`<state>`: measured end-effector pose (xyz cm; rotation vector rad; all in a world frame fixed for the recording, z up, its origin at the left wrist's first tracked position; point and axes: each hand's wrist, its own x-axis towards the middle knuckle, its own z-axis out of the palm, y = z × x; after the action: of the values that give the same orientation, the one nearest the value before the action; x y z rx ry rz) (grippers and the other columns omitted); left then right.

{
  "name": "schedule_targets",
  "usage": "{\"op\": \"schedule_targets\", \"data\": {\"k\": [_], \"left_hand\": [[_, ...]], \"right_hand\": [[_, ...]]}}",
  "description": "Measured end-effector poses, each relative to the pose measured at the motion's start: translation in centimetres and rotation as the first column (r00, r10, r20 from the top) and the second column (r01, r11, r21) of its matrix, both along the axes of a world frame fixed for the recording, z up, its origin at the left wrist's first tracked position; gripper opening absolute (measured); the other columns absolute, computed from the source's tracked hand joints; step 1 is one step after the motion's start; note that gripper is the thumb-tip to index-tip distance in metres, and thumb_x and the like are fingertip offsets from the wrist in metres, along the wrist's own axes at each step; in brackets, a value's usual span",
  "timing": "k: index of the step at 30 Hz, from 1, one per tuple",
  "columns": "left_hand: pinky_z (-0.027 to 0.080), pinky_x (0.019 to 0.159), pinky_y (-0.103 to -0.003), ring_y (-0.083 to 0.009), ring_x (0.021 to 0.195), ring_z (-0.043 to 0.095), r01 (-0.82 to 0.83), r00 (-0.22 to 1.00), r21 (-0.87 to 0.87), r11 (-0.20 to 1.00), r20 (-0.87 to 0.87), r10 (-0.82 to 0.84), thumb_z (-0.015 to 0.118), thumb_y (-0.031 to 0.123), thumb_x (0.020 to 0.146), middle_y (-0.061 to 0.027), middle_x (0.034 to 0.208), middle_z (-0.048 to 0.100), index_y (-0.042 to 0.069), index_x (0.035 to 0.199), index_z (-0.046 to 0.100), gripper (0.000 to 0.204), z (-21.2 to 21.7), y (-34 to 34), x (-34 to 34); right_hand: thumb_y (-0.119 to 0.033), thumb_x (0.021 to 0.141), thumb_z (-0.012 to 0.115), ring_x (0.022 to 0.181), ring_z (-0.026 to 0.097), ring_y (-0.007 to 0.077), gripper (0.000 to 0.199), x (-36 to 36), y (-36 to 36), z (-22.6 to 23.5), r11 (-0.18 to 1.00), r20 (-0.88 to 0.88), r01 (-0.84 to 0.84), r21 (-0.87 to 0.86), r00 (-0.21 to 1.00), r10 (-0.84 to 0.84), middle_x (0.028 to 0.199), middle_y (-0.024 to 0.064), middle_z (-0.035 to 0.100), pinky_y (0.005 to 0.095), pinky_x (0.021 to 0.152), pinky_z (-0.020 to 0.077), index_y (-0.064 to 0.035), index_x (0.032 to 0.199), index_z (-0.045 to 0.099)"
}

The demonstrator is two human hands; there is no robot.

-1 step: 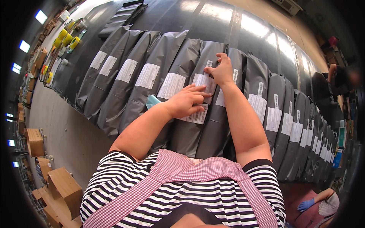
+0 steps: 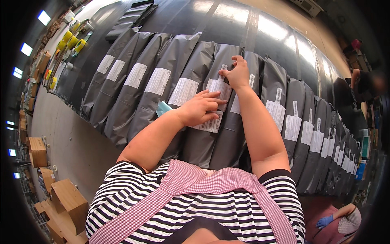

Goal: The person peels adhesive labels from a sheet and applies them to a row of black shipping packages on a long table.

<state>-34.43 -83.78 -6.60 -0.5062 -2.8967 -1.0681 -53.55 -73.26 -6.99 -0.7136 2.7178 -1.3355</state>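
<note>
Dark grey plastic mailing bags lie side by side in a long row, each with a white label. My left hand point(image 2: 200, 108) rests over the white label point(image 2: 219, 86) on a middle bag point(image 2: 224, 53), its first fingers stretched across it. A sheet of barcode stickers point(image 2: 212, 124) sticks out below its lower fingers, apparently held there. A teal strip of paper point(image 2: 163, 107) shows beside that wrist. My right hand point(image 2: 237, 76) is just above, thumb on a small barcode sticker point(image 2: 224, 68) on the same bag, other fingers raised and apart.
The row stretches away along the dark shiny table point(image 2: 227, 24). Another grey bag point(image 2: 128, 20) lies at the far left, near yellow tape rolls point(image 2: 72, 42). Cardboard boxes point(image 2: 69, 199) stand at lower left. A person's blue-gloved hand point(image 2: 325, 221) is at lower right.
My right thumb has shifted very slightly on the small sticker. The gloved person at lower right has moved a little to the left. My left hand stays in place.
</note>
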Motion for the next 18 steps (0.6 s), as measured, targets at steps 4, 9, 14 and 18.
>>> {"op": "schedule_targets", "data": {"k": [4, 9, 14, 18], "left_hand": [[0.020, 0.121, -0.052, -0.0315, 0.147, 0.030, 0.015, 1.000, -0.002, 1.000, -0.006, -0.015, 0.067, 0.028, 0.092, -0.0035, 0.144, 0.055, 0.005, 0.080, 0.057, 0.028, 0.0, -0.2, -0.3], [0.020, 0.121, -0.052, -0.0313, 0.147, 0.030, 0.000, 1.000, 0.020, 1.000, -0.015, 0.000, 0.067, 0.027, 0.092, -0.0029, 0.144, 0.056, 0.005, 0.082, 0.059, 0.026, -0.1, 0.0, -0.3], [0.021, 0.120, -0.052, -0.0317, 0.147, 0.032, -0.021, 1.000, 0.006, 1.000, -0.007, 0.021, 0.067, 0.025, 0.092, -0.0033, 0.142, 0.057, 0.004, 0.084, 0.061, 0.023, -0.1, 0.0, -0.2], [0.026, 0.117, -0.050, -0.0319, 0.142, 0.038, -0.033, 0.999, 0.045, 0.998, -0.020, 0.033, 0.068, 0.024, 0.090, -0.0077, 0.136, 0.061, 0.004, 0.094, 0.065, 0.020, 0.5, 0.4, -0.4]], "right_hand": [[-0.025, 0.068, 0.090, 0.109, 0.062, 0.0352, 0.062, -2.5, -1.4, 0.2, 0.985, 0.053, 0.111, 0.129, 0.992, -0.118, 0.121, 0.0176, 0.058, 0.0417, 0.092, 0.0517, -0.0047, 0.116, 0.057], [-0.028, 0.068, 0.091, 0.114, 0.060, 0.0354, 0.066, -2.4, -0.8, -0.2, 0.989, 0.082, 0.083, 0.120, 0.992, -0.094, 0.127, 0.0187, 0.056, 0.0423, 0.096, 0.0502, -0.0052, 0.120, 0.058], [-0.023, 0.063, 0.093, 0.120, 0.054, 0.0369, 0.087, 1.5, 1.3, -0.1, 0.979, -0.031, -0.088, 0.184, 0.995, 0.096, 0.135, 0.0204, 0.051, 0.0417, 0.103, 0.0462, -0.0026, 0.136, 0.051], [-0.021, 0.069, 0.089, 0.115, 0.057, 0.0310, 0.080, 0.8, 2.3, -0.3, 0.993, 0.086, -0.080, -0.087, 0.992, 0.087, 0.135, 0.0198, 0.050, 0.0394, 0.096, 0.0498, -0.0025, 0.136, 0.050]]}}
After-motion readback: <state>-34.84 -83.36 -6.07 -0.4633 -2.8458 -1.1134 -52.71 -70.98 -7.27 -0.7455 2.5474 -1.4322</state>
